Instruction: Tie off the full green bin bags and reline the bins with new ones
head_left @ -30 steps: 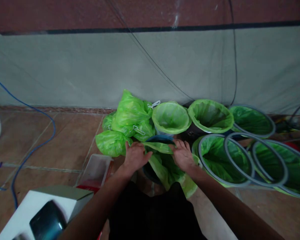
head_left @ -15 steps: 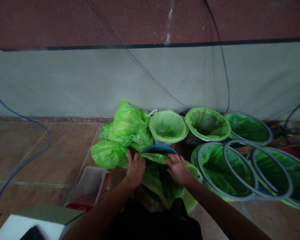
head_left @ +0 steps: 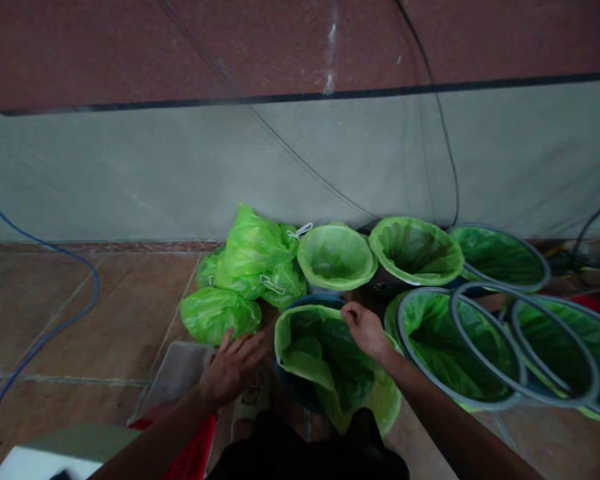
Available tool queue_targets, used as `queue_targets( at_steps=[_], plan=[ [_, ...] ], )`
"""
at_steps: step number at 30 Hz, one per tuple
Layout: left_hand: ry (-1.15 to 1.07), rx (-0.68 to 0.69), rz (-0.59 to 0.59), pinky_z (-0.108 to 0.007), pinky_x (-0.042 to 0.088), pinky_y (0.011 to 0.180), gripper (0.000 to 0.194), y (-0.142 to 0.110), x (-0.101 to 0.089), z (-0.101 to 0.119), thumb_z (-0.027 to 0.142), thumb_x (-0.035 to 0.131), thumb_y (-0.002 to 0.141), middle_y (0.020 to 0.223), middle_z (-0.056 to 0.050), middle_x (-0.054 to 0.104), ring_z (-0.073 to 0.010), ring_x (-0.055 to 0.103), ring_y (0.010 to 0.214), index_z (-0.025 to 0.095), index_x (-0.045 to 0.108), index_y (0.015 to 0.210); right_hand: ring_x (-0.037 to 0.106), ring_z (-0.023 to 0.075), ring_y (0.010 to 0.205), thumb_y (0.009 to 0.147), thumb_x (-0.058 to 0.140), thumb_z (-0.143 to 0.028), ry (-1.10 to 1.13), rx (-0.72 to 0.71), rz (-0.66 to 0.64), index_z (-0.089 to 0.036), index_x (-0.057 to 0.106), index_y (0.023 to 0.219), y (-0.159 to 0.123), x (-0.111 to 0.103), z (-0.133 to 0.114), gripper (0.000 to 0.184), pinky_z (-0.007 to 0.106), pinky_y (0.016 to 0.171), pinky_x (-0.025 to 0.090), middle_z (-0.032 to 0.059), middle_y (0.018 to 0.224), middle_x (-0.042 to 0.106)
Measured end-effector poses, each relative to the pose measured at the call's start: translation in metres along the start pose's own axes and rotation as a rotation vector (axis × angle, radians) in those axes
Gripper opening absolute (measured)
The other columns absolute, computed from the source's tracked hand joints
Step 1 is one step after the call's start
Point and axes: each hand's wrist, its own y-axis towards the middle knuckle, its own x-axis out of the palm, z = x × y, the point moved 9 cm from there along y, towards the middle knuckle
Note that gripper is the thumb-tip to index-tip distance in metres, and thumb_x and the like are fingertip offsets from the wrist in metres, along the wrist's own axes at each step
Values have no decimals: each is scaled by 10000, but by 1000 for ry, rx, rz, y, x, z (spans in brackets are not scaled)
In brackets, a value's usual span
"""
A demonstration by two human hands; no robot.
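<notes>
A blue bin [head_left: 289,383] stands in front of me with a green bin liner [head_left: 300,360] hanging in it. Part of the liner droops over the bin's near side. My right hand [head_left: 367,330] pinches the liner's edge at the far right of the rim. My left hand [head_left: 234,368] is off the liner, left of the bin, fingers spread and holding nothing. Just beyond it lies a filled green bag [head_left: 217,313], in front of a heap of similar tied bags [head_left: 253,247].
Lined bins, among them a white-green one [head_left: 336,257] and a dark one [head_left: 415,250], stand along the wall. Lined bins with grey rings [head_left: 513,383] are on the right. A clear tub [head_left: 180,370], a red basket [head_left: 193,453] and a blue hose [head_left: 40,337] are left.
My left hand has let go of the liner and moved left and nearer to me. The liner's far edge now lies spread along the bin's rim; my right hand stays on it.
</notes>
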Motion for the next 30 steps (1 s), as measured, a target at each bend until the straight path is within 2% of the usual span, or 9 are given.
queue_targets(
  at_steps=[3,6,9,11,14,18,20,24,30],
  plan=[
    [-191,-142,168,-455,329,1095,372,37,-32,4,142,454,858,1273,-86,589,-216,538,1161,218,590,1196,545,157,617,865,401,-325,-21,-19,-12,-213,595,801,4,2,-6,233,271,632,375,7,693,611],
    [-402,-263,268,-335,410,1046,382,100,-42,20,207,427,899,1280,-96,567,-183,513,1194,175,499,1273,550,162,632,867,390,-339,-47,-34,9,-217,584,797,7,2,-11,240,268,639,378,12,694,613],
    [-389,-354,183,-377,407,1041,555,157,-20,32,262,559,826,1285,-162,549,-254,502,1205,91,415,1335,547,163,628,867,386,-343,-67,-51,11,-216,582,801,11,1,-13,243,268,649,386,13,688,606],
    [-352,-447,60,-376,438,987,506,175,6,29,181,541,815,1178,-174,613,-268,561,1124,67,448,1299,546,163,631,864,387,-339,-68,-53,19,-213,586,804,14,-1,-11,242,267,655,390,17,695,611],
    [-334,-535,-45,-339,476,888,432,175,31,18,66,470,805,1069,-155,662,-246,625,1005,97,517,1233,554,161,649,864,391,-330,-63,-41,25,-208,590,792,20,-6,-5,245,261,670,397,25,710,626],
    [-377,-565,-2,-325,475,869,352,163,33,3,73,437,838,1042,-124,682,-221,645,969,137,599,1144,567,158,671,880,389,-319,-87,-46,3,-196,607,808,29,-4,-2,260,252,675,397,36,750,648],
    [-431,-653,22,-331,475,871,304,155,33,-11,115,455,853,1022,-107,698,-217,649,958,147,632,1099,578,160,700,888,389,-308,-124,-60,9,-191,618,830,34,-1,-5,263,250,694,402,45,790,659],
    [-770,-830,73,-296,493,801,221,143,49,-41,146,557,797,903,-63,726,-181,660,837,154,694,970,592,161,787,902,396,-270,-250,-119,11,-187,630,833,46,8,-17,258,243,741,406,63,875,649],
    [-1033,-880,88,-267,487,697,127,134,77,-66,171,629,724,740,-28,708,-153,636,696,140,714,814,617,178,800,907,418,-268,-357,-33,-48,-202,649,891,61,20,-18,241,261,697,406,63,903,670]
  ],
)
